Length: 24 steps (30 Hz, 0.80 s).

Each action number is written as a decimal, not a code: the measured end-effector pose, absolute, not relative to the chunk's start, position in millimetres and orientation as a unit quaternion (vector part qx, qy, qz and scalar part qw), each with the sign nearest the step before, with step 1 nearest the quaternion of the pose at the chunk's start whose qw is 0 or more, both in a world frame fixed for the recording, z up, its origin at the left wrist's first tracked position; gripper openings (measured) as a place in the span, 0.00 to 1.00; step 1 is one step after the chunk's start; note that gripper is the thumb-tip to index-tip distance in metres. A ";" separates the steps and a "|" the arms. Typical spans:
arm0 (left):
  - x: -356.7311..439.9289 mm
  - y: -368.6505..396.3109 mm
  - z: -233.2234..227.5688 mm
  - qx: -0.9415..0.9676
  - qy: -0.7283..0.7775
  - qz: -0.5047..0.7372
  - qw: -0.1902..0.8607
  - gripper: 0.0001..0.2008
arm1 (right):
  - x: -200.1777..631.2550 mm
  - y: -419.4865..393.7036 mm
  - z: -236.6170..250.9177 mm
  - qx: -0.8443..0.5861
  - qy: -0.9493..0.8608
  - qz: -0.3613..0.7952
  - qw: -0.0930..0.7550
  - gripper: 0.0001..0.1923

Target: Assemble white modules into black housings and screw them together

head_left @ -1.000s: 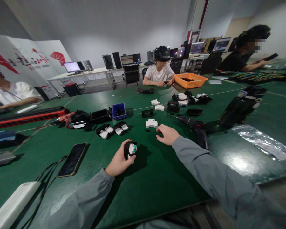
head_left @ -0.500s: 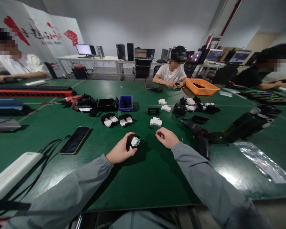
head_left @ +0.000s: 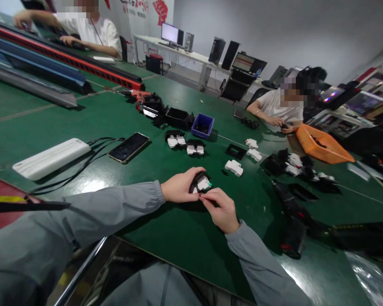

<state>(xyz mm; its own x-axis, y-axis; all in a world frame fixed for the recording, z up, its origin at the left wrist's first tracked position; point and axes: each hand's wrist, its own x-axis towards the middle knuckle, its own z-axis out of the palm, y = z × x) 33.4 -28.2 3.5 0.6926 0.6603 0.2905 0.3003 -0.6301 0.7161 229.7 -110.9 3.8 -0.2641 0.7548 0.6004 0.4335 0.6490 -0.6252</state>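
Bright overhead light, table glare, warped edges.

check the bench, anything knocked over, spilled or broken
Nothing stands out. The left hand holds a black and white part, the right hand pinches at its edge. Loose parts, a phone and a drill lie flat on the green table.

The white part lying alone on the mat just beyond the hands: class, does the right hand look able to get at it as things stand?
Probably yes. The white part lies on bare green mat just beyond the right hand; nothing stands between them.
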 end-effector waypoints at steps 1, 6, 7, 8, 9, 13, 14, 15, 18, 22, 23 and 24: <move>33.4 -28.3 3.5 0.862 0.278 0.275 0.323 0.42 | 229.8 -110.5 4.1 -0.387 -0.773 0.176 0.471 0.08; 33.3 -27.0 2.2 0.867 0.271 0.270 0.318 0.43 | 227.0 -109.4 6.6 -0.413 -0.751 0.190 0.479 0.05; 33.3 -26.9 2.0 0.868 0.268 0.270 0.319 0.43 | 226.2 -109.3 6.9 -0.418 -0.748 0.189 0.480 0.05; 33.3 -26.8 2.0 0.869 0.265 0.270 0.319 0.43 | 225.5 -109.2 7.2 -0.422 -0.746 0.186 0.480 0.04; 33.3 -26.8 2.0 0.870 0.261 0.270 0.318 0.43 | 224.9 -109.2 7.3 -0.425 -0.745 0.183 0.480 0.04; 33.2 -26.9 1.9 0.874 0.256 0.273 0.309 0.42 | 222.9 -111.1 7.9 -0.437 -0.749 0.173 0.468 0.04; 33.1 -26.9 1.8 0.875 0.258 0.273 0.307 0.42 | 222.6 -111.8 8.1 -0.440 -0.749 0.173 0.464 0.04; 33.0 -26.8 1.6 0.874 0.260 0.272 0.306 0.42 | 222.3 -112.5 8.3 -0.443 -0.751 0.173 0.459 0.04; 33.1 -26.5 1.5 0.872 0.270 0.272 0.304 0.42 | 222.1 -113.9 8.6 -0.447 -0.758 0.171 0.444 0.05; 34.4 -27.2 3.2 0.870 0.276 0.276 0.301 0.42 | 221.8 -114.4 9.9 -0.459 -0.758 0.169 0.431 0.05; 35.0 -27.7 3.9 0.869 0.280 0.276 0.300 0.41 | 221.5 -114.7 10.5 -0.463 -0.757 0.170 0.429 0.05; 35.6 -28.2 4.6 0.868 0.285 0.276 0.299 0.41 | 221.1 -115.2 11.2 -0.469 -0.754 0.171 0.427 0.06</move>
